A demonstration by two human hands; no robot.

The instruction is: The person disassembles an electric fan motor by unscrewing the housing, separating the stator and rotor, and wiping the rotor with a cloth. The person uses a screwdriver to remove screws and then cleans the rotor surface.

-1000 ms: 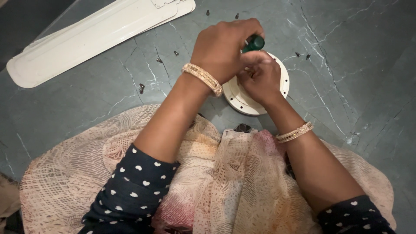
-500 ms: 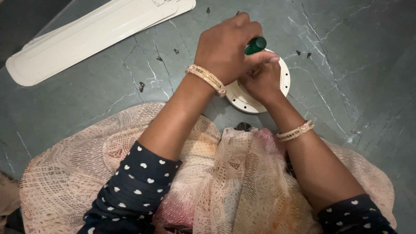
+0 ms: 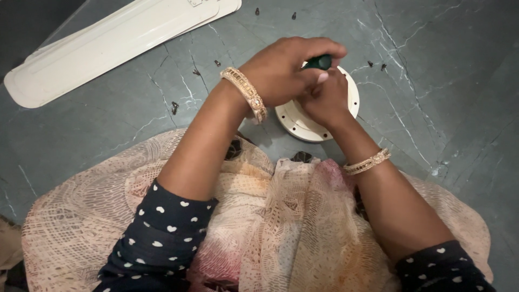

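The left hand (image 3: 284,67) is wrapped around the top of a green screwdriver (image 3: 319,62). Only the round end of the green handle peeks out past the fingers, so the hand is closed tight on it. The screwdriver stands almost straight up, with its handle toward the camera and its tip pointing down at the round cream disc (image 3: 303,121) on the floor. The tip itself is hidden under the hands. The right hand (image 3: 324,100) sits just below the left hand and touches it. It is curled in over the middle of the disc, near where the shaft should be, but I cannot tell what its fingers pinch, or if they pinch anything. So the disc lies right under both hands, and the right hand is the nearer one to it. The disc has small holes around its rim. It rests flat on the grey floor (image 3: 443,81), just in front of the person's lap. A long cream blade (image 3: 108,46) lies well apart at the upper left. Little dark screws (image 3: 175,107) are scattered on the floor around the disc.
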